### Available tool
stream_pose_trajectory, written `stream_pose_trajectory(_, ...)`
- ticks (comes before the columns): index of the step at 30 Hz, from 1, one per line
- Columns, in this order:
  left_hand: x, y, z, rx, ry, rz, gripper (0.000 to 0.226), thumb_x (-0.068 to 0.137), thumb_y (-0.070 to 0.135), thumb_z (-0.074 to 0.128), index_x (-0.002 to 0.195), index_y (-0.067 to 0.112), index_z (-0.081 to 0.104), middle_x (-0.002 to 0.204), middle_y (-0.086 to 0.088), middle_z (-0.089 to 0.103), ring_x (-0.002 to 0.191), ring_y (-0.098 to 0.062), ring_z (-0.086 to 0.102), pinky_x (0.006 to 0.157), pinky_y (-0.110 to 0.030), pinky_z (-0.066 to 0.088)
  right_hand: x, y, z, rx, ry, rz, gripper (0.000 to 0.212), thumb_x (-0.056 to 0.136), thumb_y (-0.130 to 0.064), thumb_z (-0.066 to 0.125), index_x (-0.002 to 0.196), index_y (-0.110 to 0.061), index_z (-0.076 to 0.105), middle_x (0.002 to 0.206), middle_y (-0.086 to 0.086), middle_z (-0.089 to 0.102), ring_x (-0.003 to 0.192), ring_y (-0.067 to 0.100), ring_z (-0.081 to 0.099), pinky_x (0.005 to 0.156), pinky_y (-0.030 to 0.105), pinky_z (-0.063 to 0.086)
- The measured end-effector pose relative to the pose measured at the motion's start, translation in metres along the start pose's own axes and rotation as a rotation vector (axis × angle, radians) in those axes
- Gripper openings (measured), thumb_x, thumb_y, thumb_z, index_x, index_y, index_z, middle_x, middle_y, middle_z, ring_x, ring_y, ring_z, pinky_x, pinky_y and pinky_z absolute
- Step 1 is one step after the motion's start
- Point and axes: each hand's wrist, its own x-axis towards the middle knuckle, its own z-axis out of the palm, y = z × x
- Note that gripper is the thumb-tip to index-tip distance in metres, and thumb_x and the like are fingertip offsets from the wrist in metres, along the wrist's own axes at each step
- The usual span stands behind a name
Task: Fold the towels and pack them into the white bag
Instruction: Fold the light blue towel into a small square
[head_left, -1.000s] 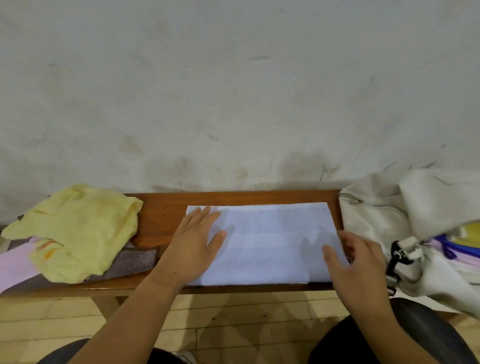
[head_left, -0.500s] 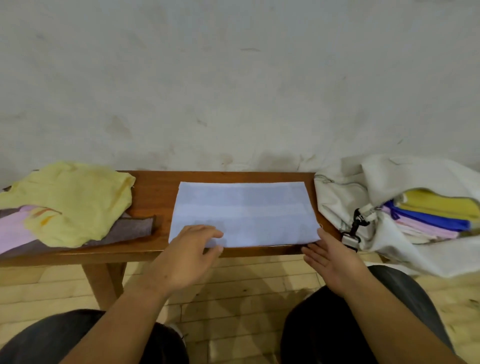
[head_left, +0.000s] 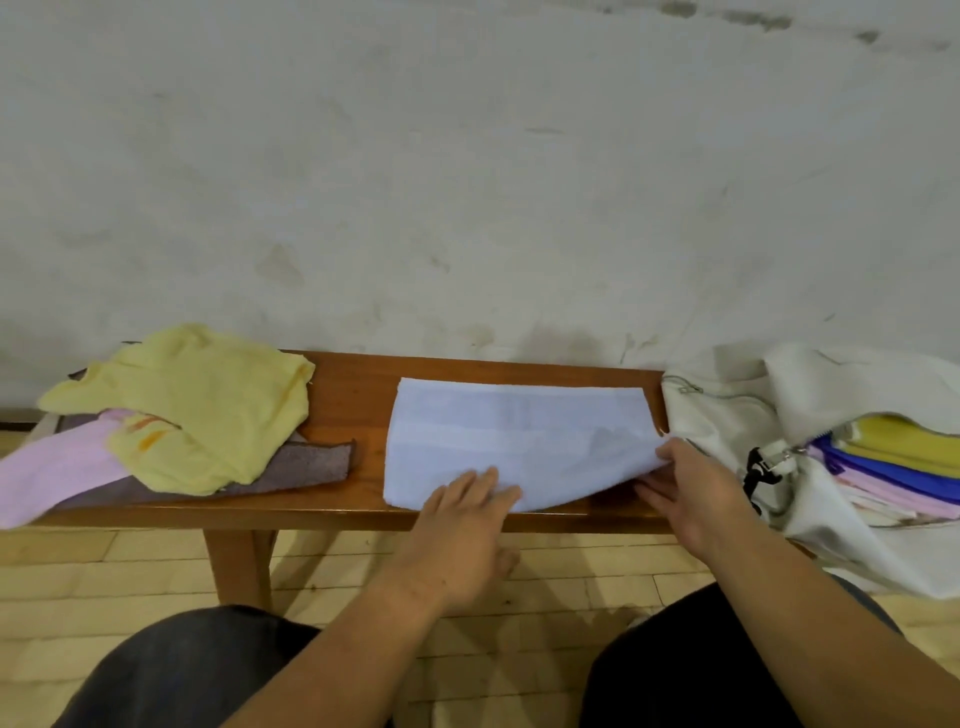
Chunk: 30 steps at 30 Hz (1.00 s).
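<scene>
Pale blue towel (head_left: 519, 441): folded into a long rectangle, flat on the middle of the wooden bench (head_left: 353, 395), long side running left to right. Near right corner lifted off the wood and curling toward the left; the other corners down.

Right hand (head_left: 696, 488): at that raised corner, thumb on top and fingers underneath, pinching the cloth. Fingers close together.

Left hand (head_left: 462, 525): on the near edge of the same towel, left of the lifted part. Fingers nearly straight, side by side, tips pressing the cloth onto the bench; nothing gripped.

White bag (head_left: 727, 415): at the right end of the bench, touching it, slumped and open toward the camera. Inside, a stack of folded towels: yellow folded towel (head_left: 904, 441) on top, blue folded towel (head_left: 893, 467) beneath it, pink folded towel (head_left: 893, 493) beneath that. Black clip (head_left: 756, 467) hanging at the bag's opening.

Left end of the bench: heap of unfolded cloth, well apart from the pale blue towel. Crumpled yellow towel (head_left: 208, 405) on top; pink towel (head_left: 57, 467) sticking out to the left, past the bench end; grey-brown towel (head_left: 311, 462) flat underneath, its right edge nearest the middle.

Behind the bench: stained pale wall (head_left: 467, 182). Below: light wooden floor (head_left: 104, 571). Near edge of view: two knees in dark trousers (head_left: 182, 670).
</scene>
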Motion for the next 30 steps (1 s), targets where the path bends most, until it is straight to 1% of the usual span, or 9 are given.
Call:
stream_pose_trajectory(7, 0.014, 0.021, 0.023, 0.112, 0.048, 0.111, 0.079, 0.101, 0.04, 0.053, 0.16, 0.032, 0.0, 0.169, -0.002, -0.011, 0.155, -0.027, -0.01, 0.12, -0.042, -0.006, 0.005, -0.017, 0.004, 0.282, 0.069, -0.033, 0.021, 0.089, -0.006, 0.042, 0.104, -0.013, 0.056, 0.115, 0.013, 0.06, 0.11, 0.029, 0.06, 0.094, 0.044, 0.053)
stream_pose_trajectory(11, 0.025, 0.024, 0.004, -0.271, 0.017, 0.036, 0.074, 0.101, 0.039, 0.055, 0.158, 0.041, 0.007, 0.168, 0.009, 0.007, 0.155, -0.022, 0.011, 0.122, -0.041, 0.016, 0.003, -0.024, 0.023, 0.385, 0.121, -0.14, 0.016, 0.094, -0.012, 0.043, 0.091, -0.019, 0.058, 0.096, 0.002, 0.063, 0.096, 0.02, 0.061, 0.072, 0.028, 0.056)
stream_pose_trajectory(14, 0.029, 0.008, -0.03, -0.66, 0.2, -0.199, 0.06, 0.1, 0.03, 0.057, 0.152, 0.043, 0.028, 0.152, 0.011, 0.044, 0.127, -0.014, 0.053, 0.093, -0.027, 0.055, -0.005, -0.025, 0.049, 0.139, 0.21, -0.319, 0.013, 0.09, -0.023, 0.047, 0.082, -0.021, 0.056, 0.081, -0.002, 0.056, 0.086, 0.021, 0.055, 0.067, 0.03, 0.047)
stream_pose_trajectory(16, 0.031, -0.016, -0.046, -0.817, 0.258, -0.363, 0.047, 0.102, 0.028, 0.052, 0.146, 0.038, 0.038, 0.128, 0.011, 0.06, 0.098, -0.012, 0.065, 0.069, -0.02, 0.055, -0.018, -0.018, 0.066, -0.055, 0.203, -0.46, 0.013, 0.093, -0.025, 0.049, 0.081, -0.019, 0.053, 0.078, 0.003, 0.052, 0.08, 0.021, 0.05, 0.068, 0.033, 0.041)
stream_pose_trajectory(20, 0.036, -0.053, -0.052, -1.1, 0.22, -0.56, 0.044, 0.097, 0.028, 0.056, 0.139, 0.024, 0.048, 0.107, 0.005, 0.067, 0.095, -0.014, 0.069, 0.093, -0.04, 0.058, -0.046, 0.027, 0.1, -0.636, -0.219, -0.693, 0.006, 0.104, -0.024, 0.051, 0.1, -0.026, 0.054, 0.08, -0.005, 0.053, 0.068, 0.008, 0.049, 0.054, 0.011, 0.04)
stream_pose_trajectory(22, 0.037, -0.057, -0.05, -1.178, 0.238, -0.574, 0.039, 0.096, 0.026, 0.058, 0.134, 0.021, 0.051, 0.106, -0.001, 0.071, 0.094, -0.016, 0.072, 0.093, -0.043, 0.058, -0.044, 0.056, 0.109, -1.017, -0.445, -0.776, 0.022, 0.103, -0.029, 0.054, 0.125, -0.031, 0.05, 0.117, -0.009, 0.059, 0.107, 0.006, 0.059, 0.091, 0.017, 0.049)
stream_pose_trajectory(24, 0.04, -0.059, -0.046, -1.142, 0.267, -0.567, 0.04, 0.094, 0.03, 0.061, 0.133, 0.023, 0.051, 0.106, 0.0, 0.071, 0.095, -0.017, 0.072, 0.092, -0.044, 0.059, -0.037, 0.075, 0.112, -1.304, -0.533, -0.852, 0.01, 0.105, -0.033, 0.05, 0.114, -0.034, 0.047, 0.158, -0.009, 0.038, 0.15, 0.011, 0.028, 0.126, 0.034, 0.018)
stream_pose_trajectory(26, 0.042, -0.059, -0.044, -1.078, 0.275, -0.554, 0.044, 0.092, 0.035, 0.062, 0.134, 0.026, 0.05, 0.112, 0.002, 0.069, 0.097, -0.017, 0.071, 0.091, -0.043, 0.059, -0.037, 0.081, 0.112, -1.407, -0.544, -0.864, 0.004, 0.106, -0.037, 0.046, 0.106, -0.038, 0.042, 0.167, -0.012, 0.02, 0.156, 0.009, 0.009, 0.128, 0.036, 0.002)
stream_pose_trajectory(30, 0.047, -0.055, -0.043, -0.971, 0.347, -0.558, 0.042, 0.095, 0.034, 0.063, 0.133, 0.029, 0.048, 0.117, 0.003, 0.064, 0.098, -0.017, 0.068, 0.09, -0.039, 0.059, -0.033, 0.077, 0.106, -1.408, -0.543, -0.856, 0.004, 0.106, -0.039, 0.046, 0.109, -0.038, 0.044, 0.166, -0.014, 0.023, 0.155, 0.009, 0.012, 0.127, 0.033, 0.002)
